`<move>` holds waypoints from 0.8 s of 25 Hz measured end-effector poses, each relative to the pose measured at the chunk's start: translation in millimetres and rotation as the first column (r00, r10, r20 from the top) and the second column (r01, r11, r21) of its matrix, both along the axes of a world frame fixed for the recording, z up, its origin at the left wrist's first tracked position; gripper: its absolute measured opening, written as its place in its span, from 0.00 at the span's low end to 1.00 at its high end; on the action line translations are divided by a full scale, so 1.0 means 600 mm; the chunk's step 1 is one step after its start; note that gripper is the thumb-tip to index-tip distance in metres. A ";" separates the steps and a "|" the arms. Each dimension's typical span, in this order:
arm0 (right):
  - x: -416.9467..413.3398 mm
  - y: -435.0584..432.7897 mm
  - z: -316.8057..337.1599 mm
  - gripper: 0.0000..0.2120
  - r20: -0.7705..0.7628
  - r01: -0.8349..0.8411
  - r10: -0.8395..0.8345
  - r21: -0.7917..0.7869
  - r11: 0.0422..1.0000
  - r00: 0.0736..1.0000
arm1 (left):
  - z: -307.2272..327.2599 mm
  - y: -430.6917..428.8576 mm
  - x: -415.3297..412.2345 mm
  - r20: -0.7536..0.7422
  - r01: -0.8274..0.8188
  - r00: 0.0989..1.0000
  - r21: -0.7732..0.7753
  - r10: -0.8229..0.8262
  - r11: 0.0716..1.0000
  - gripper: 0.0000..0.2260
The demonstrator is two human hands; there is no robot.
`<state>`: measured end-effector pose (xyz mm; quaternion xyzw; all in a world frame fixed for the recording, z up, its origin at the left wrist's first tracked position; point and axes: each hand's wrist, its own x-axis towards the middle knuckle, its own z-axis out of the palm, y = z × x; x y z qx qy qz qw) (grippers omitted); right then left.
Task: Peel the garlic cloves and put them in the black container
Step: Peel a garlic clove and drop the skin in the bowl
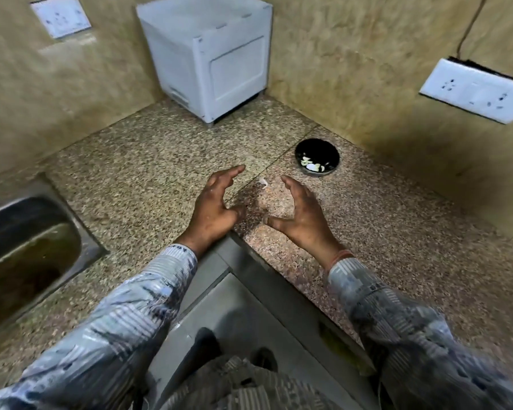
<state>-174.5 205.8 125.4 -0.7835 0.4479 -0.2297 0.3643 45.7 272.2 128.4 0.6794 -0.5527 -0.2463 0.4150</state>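
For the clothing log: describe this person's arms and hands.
The left hand and right hand are bare, without gloves. The left sleeve and right sleeve are long, pale blue-grey with darker striped patches. An orange band circles the right wrist.

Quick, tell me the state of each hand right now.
Left hand: open, fingers spread, holding nothing.
Right hand: open, fingers loosely curved, holding nothing.

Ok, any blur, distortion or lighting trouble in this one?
Head view: wide-angle lens bends the counter and walls; the right sleeve smears near the bottom edge; left hand and right hand look fairly sharp; dim light, soft shadow between them.
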 end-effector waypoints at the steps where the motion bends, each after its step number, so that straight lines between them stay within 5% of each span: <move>1: -0.005 -0.020 -0.011 0.47 -0.011 0.034 -0.034 -0.004 0.999 0.999 | -0.008 -0.028 0.001 0.008 0.027 1.000 0.010 -0.027 1.000 0.39; 6: 0.005 -0.121 -0.079 0.42 -0.113 0.240 -0.239 -0.008 0.971 0.964 | -0.064 -0.162 0.022 0.001 0.134 0.991 0.085 -0.134 0.987 0.40; 13: 0.033 -0.233 -0.173 0.26 -0.211 0.566 -0.533 0.160 0.808 0.820 | -0.157 -0.322 0.068 -0.012 0.269 0.960 0.334 -0.281 0.903 0.36; 20: 0.068 -0.299 -0.242 0.13 -0.514 0.637 -0.516 0.079 0.767 0.685 | -0.235 -0.414 0.077 0.212 0.257 0.902 0.437 -0.376 0.862 0.27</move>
